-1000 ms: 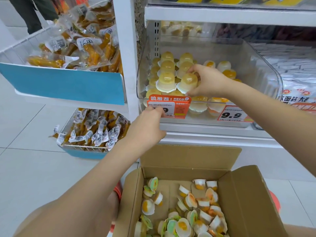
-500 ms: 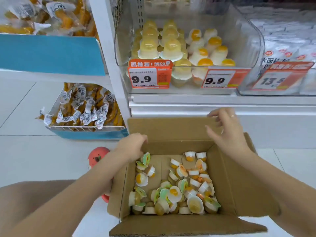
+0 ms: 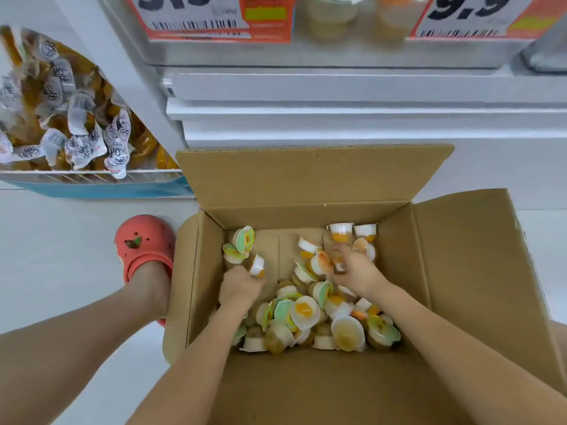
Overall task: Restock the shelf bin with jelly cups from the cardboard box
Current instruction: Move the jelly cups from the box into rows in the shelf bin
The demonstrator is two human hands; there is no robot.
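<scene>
Pick-up step in hand, judged from both hands down inside the open brown cardboard box [image 3: 322, 185] on the pale tiled floor [image 3: 61, 240]. Left hand [image 3: 239, 288] low at the box's left side, fingers curled, a small white jelly cup with orange filling [image 3: 257, 265] at its fingertips; grip apparently closing on that cup, contact blurred. Right hand [image 3: 357, 271] among the loose heap of small white plastic jelly cups with orange centres and green foil lids [image 3: 306, 314], fingers bent around one or two cups; motion blur prevents a firm reading of how many. Clear plastic shelf bin [image 3: 331, 16] only partly in view at top edge, behind orange price tags [image 3: 214, 13]. Next move calls for securing both holds, lifting clear of the box walls, and carrying up to the bin without dropping cups.
</scene>
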